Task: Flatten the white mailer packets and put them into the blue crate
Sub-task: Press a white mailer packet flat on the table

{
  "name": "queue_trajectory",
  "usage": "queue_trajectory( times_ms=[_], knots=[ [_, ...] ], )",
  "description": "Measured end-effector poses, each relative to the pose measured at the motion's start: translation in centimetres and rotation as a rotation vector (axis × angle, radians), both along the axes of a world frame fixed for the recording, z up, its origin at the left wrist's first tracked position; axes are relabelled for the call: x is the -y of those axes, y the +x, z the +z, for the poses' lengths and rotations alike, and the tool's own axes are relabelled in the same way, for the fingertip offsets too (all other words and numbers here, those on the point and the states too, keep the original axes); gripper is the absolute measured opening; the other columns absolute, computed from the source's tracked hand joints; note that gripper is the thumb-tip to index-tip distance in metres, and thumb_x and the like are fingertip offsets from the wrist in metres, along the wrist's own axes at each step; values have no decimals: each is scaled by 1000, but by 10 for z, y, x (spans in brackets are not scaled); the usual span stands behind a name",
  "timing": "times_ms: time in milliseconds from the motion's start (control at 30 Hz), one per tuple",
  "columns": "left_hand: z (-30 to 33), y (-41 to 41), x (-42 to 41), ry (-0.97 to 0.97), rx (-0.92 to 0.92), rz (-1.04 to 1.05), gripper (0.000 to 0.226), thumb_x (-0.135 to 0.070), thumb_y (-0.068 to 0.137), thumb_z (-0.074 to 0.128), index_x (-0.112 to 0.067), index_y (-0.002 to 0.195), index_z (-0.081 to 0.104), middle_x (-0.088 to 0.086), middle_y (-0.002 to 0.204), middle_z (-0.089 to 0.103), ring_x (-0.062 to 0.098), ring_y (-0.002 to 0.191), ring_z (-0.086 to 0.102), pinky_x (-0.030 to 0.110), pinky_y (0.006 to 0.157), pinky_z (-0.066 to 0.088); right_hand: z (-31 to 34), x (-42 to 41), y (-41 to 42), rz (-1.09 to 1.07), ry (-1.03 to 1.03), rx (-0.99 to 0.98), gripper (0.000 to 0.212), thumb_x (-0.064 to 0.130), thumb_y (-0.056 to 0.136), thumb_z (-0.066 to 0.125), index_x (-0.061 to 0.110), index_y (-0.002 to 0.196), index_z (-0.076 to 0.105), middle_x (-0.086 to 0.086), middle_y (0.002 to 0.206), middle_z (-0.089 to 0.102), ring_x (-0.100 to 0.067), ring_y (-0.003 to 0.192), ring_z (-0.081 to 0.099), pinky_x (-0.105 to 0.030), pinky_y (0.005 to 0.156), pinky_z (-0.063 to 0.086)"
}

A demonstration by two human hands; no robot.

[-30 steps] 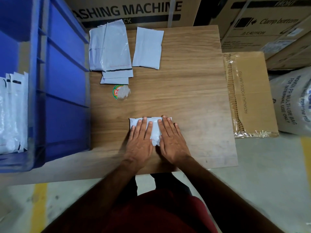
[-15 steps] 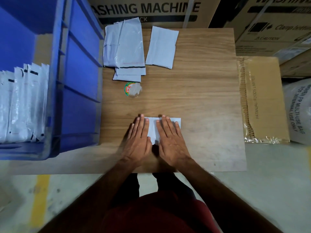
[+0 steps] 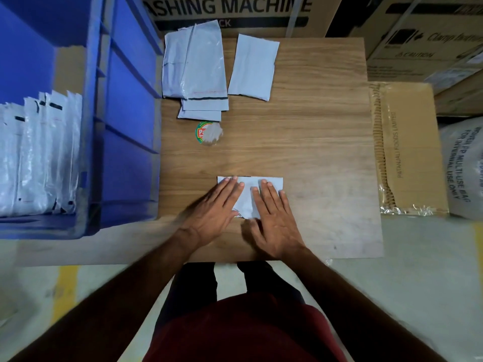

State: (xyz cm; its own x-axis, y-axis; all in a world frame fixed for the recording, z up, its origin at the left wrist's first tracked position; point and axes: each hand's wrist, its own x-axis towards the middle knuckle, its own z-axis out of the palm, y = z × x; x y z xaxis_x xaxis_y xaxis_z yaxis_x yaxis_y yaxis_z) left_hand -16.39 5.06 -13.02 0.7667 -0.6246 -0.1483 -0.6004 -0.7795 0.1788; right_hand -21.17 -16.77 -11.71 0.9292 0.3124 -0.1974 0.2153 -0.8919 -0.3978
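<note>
A white mailer packet (image 3: 247, 195) lies on the wooden table (image 3: 313, 142) near its front edge. My left hand (image 3: 213, 210) presses flat on its left part with straight fingers. My right hand (image 3: 274, 218) presses flat on its right part, fingers spread. Most of the packet is hidden under the two palms. A stack of white mailers (image 3: 196, 71) lies at the table's far left, and a single mailer (image 3: 252, 67) lies beside it. The blue crate (image 3: 125, 105) stands to the left of the table, with several white mailers (image 3: 39, 155) standing upright inside.
A round green and red sticker under a clear scrap (image 3: 207, 133) lies on the table below the stack. A flat taped carton (image 3: 407, 147) adjoins the table's right edge, and a white printed bag (image 3: 464, 165) lies beyond it. Large cartons (image 3: 230, 9) stand behind.
Both hands stay flat on the packet. My left hand has shifted slightly outward to the left, and the camera view has swung a little to the left.
</note>
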Motion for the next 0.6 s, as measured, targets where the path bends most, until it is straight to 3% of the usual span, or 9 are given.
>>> queue_trajectory(
  times_ms=[167,267,367,533,600],
  knots=[
    [6,2,-1,-14,64,-64,66,-37,110,35,-11,162,4,22,163,28,35,147,36,45,116,38,3,0,-10,-79,-125,39,79,29,93,52,9,161,18,-15,169,10,-30,156,13,-52,124,20],
    [16,1,0,-45,64,-46,66,-39,109,38,-13,162,8,22,165,20,35,142,44,42,112,44,8,-9,2,-108,-195,34,70,20,93,37,9,160,20,-18,167,18,-35,151,29,-52,119,32],
    [29,4,2,-60,38,-40,76,-53,103,40,-13,162,13,20,168,13,33,135,51,39,104,51,14,-11,10,-113,-176,60,65,20,92,30,6,155,37,-20,161,34,-38,140,46,-52,111,43],
    [49,10,4,-43,26,-48,98,-10,80,51,-15,162,-1,20,167,14,32,115,66,36,82,60,30,-3,16,-37,-216,192,67,17,87,36,6,153,39,-22,160,35,-34,114,64,-48,108,46],
    [51,11,2,-55,-12,-60,106,-6,81,58,-21,162,-10,15,169,8,34,104,70,39,69,62,41,-3,18,-23,-233,233,70,18,84,39,6,154,39,-23,161,32,-33,102,67,-48,108,46]
  ],
)
